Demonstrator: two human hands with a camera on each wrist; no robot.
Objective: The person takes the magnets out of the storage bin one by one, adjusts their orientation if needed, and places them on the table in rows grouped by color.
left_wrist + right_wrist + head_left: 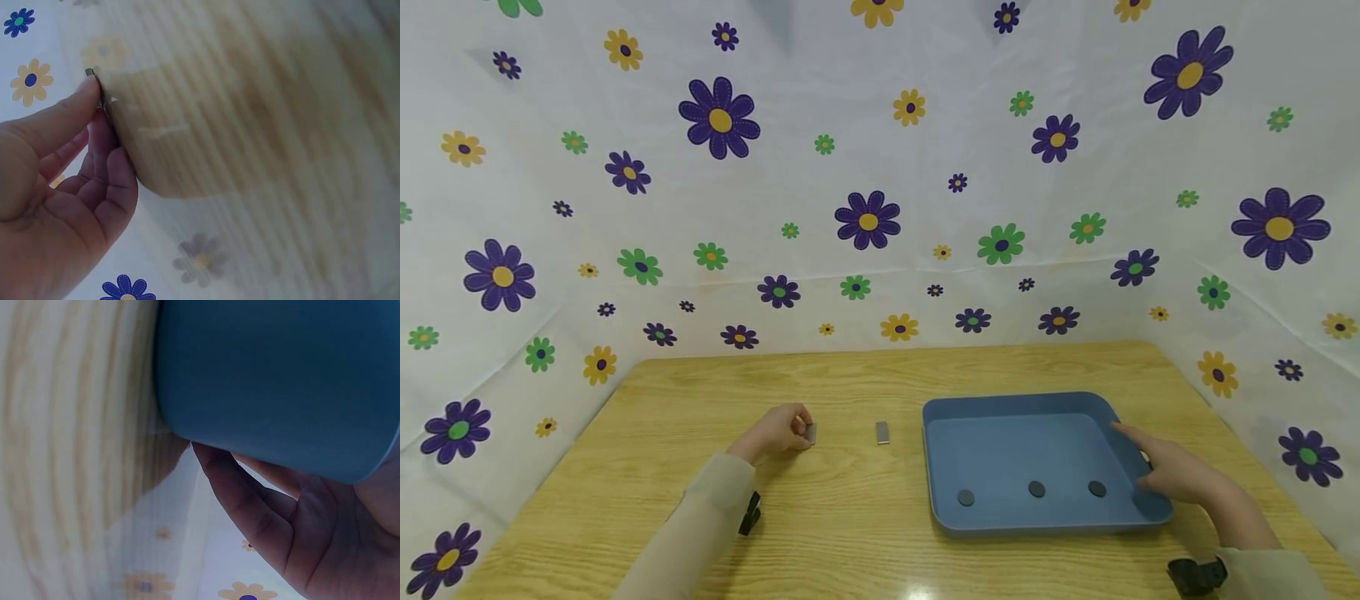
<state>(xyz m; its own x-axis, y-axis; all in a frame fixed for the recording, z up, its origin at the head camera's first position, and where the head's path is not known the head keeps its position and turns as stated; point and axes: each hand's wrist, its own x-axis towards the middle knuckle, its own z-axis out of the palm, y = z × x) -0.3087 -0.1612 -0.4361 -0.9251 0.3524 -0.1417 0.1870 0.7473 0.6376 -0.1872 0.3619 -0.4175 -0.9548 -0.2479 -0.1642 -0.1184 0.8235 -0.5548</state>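
My left hand (781, 430) pinches a small flat grey rectangular piece (810, 433) at the tabletop. In the left wrist view the thin edge of that piece (90, 72) shows at the thumb tip, the other fingers curled behind. A second grey rectangular piece (882, 432) lies on the table between that hand and a blue tray (1037, 443). My right hand (1180, 471) grips the tray's right wall, thumb over the rim and fingers along the outside. Three dark round discs lie inside the tray near its front: a left disc (966, 497), a middle disc (1037, 489) and a right disc (1097, 489).
The wood-grain table (820, 533) carries all of these things. A white cloth (820, 75) with printed flowers hangs behind the table and along both sides. Dark straps show at both wrists.
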